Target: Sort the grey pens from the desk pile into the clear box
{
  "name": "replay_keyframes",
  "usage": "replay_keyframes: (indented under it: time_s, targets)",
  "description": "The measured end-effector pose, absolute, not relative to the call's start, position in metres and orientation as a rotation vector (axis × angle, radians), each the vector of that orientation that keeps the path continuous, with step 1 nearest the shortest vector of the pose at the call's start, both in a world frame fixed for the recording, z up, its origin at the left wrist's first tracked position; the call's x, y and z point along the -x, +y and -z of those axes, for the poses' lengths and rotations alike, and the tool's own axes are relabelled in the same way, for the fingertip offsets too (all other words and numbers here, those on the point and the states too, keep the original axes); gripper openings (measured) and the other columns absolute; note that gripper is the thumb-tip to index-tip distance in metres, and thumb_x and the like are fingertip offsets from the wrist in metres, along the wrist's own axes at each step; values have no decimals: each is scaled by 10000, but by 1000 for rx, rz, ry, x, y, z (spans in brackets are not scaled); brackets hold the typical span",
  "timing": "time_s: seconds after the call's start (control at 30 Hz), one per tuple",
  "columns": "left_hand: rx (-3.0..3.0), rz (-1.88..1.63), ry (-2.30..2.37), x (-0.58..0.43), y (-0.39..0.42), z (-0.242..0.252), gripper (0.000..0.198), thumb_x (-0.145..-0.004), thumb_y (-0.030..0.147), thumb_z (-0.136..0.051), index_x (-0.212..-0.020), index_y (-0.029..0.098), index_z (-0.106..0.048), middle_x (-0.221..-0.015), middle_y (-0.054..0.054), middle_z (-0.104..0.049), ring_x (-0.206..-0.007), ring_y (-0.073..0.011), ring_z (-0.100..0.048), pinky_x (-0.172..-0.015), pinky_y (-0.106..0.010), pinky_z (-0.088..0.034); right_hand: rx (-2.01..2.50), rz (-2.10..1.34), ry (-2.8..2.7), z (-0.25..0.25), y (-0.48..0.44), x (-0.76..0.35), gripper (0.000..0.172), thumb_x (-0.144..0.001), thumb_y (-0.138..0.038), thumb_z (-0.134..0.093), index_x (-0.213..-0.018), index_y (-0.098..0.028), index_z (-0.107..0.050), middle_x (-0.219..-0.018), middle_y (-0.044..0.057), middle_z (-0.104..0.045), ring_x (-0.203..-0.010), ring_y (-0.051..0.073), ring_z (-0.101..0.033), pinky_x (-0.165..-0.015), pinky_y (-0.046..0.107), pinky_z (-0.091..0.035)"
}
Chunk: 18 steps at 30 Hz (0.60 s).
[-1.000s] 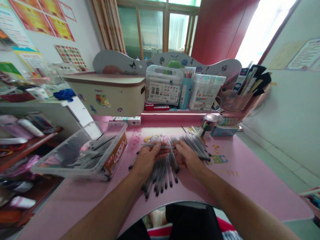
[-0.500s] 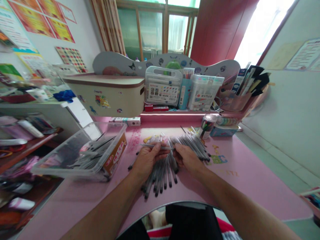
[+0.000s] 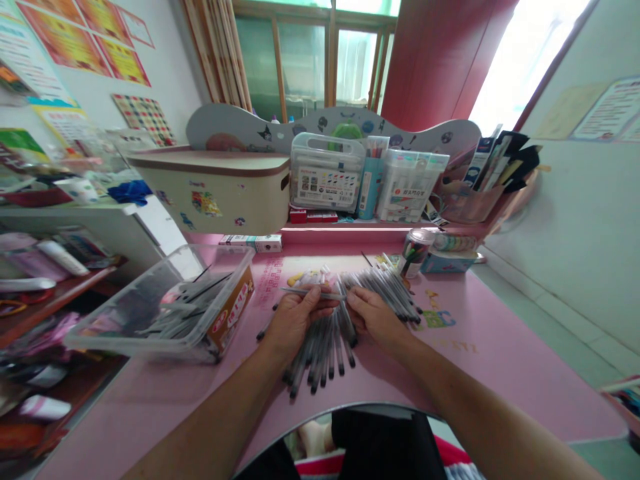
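A thin pen lies level between my hands, above a spread of pens. My left hand pinches it between thumb and fingers, its tip pointing left. My right hand is closed at the pen's right end; its fingertips partly hide that end. Beneath and between my hands, several clear pens with black ends fan out on the pink desk. Behind my right hand lies a row of similar clear pens.
To the left stands a clear plastic bin with thin grey and black sticks inside. A cream storage box, marker cases and a pen holder line the shelf. A jar of pens stands at the desk's back right.
My right hand's fingers have shifted slightly at the pen's right end. My left hand and the pen are almost unmoved.
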<state>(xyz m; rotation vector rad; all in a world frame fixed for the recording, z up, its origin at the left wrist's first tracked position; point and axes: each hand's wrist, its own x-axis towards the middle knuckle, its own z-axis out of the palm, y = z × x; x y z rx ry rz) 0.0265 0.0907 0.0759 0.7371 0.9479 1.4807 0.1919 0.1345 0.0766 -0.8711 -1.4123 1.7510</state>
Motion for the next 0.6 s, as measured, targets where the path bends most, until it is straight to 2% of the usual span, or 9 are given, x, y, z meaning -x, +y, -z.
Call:
replay_keyframes:
  time_s: [0.07, 0.13, 0.23, 0.33, 0.43, 0.53, 0.6]
  targets:
    - [-738, -1484, 948, -26, 91, -75, 328, -743, 422, -781, -859, 119, -730, -831, -83, -756, -760, -167, -726, -668, -211, -582, 849, -1787, -1327, -77, 134, -192, 318, -707, -413, -719, -830, -219, -499, -506, -116, -383, -368, 50, -257, -332, 157, -166]
    - [-746, -1477, 945, -27, 91, -75, 323, -744, 417, -781, -859, 119, -730, -827, -82, -755, -758, -165, -724, -666, -210, -581, 862, -1790, -1292, -78, 133, -191, 340, -715, -444, -700, -899, -227, -514, -544, -106, -432, -364, 53, -278, -321, 157, -166]
    - [-750, -1473, 945, -27, 91, -75, 308, -737, 410, -789, -835, 124, -728, -807, -70, -750, -744, -157, -720, -659, -207, -579, 939, -1746, -1382, -77, 134, -191, 412, -799, -593, -583, -755, -185, -542, -538, -57, -468, -370, 54, -323, -325, 172, -191]
    - [-747, -1476, 954, -28, 90, -76, 309, -727, 412, -795, -816, 125, -723, -791, -63, -747, -737, -155, -717, -658, -205, -577, 948, -1725, -1461, -76, 134, -192, 483, -801, -618, -591, -623, -181, -487, -477, -62, -407, -374, 49, -321, -342, 174, -207]
    - [-755, -1469, 970, -28, 90, -77, 329, -741, 422, -781, -849, 116, -726, -822, -80, -755, -766, -164, -721, -677, -211, -576, 886, -1804, -1374, -77, 134, -192, 393, -732, -526, -710, -737, -205, -484, -486, -105, -378, -356, 45, -283, -327, 158, -176]
    - [-773, -1459, 973, -27, 90, -77, 332, -764, 423, -758, -876, 112, -726, -860, -94, -760, -783, -168, -722, -688, -218, -575, 859, -1902, -1267, -78, 133, -192, 394, -736, -523, -703, -911, -229, -508, -574, -94, -494, -351, 47, -320, -310, 143, -173]
    - [-785, -1452, 977, -27, 89, -77, 325, -771, 421, -750, -873, 113, -726, -856, -95, -759, -775, -168, -720, -684, -223, -574, 871, -1951, -1227, -78, 133, -192, 413, -781, -589, -627, -925, -215, -528, -620, -59, -558, -357, 49, -354, -305, 141, -182]
